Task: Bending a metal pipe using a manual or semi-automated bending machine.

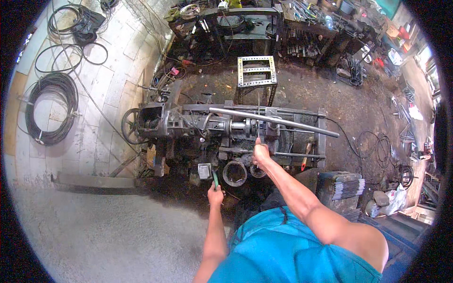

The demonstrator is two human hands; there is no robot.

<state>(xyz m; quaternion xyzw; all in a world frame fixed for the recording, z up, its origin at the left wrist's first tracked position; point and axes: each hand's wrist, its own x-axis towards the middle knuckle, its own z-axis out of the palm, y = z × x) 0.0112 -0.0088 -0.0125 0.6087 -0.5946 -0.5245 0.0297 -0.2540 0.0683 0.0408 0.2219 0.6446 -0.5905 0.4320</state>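
My right hand [261, 153] is closed round the lower end of a thin metal rod [258, 115], which points away from me across the machine. Its far tip reaches past a long steel pipe [288, 123] that lies slantwise over the lathe-like machine [198, 123]. Lower and to the left, my left hand [215, 195] grips a slim green-handled tool [215, 179]; its working end is too small to make out. Just left of that tool is a square pale container [204, 170]. A round metal ring or pot [234, 173] sits between my hands, at the machine's near side.
A perforated metal stool [257, 70] stands beyond the machine. A brush with an orange-tipped handle [306, 157] rests at the machine's right end. Farther right is a dark metal box [340, 186]. Coiled wire [52, 108] lies on the left; a cluttered workbench [302, 21] stands behind.
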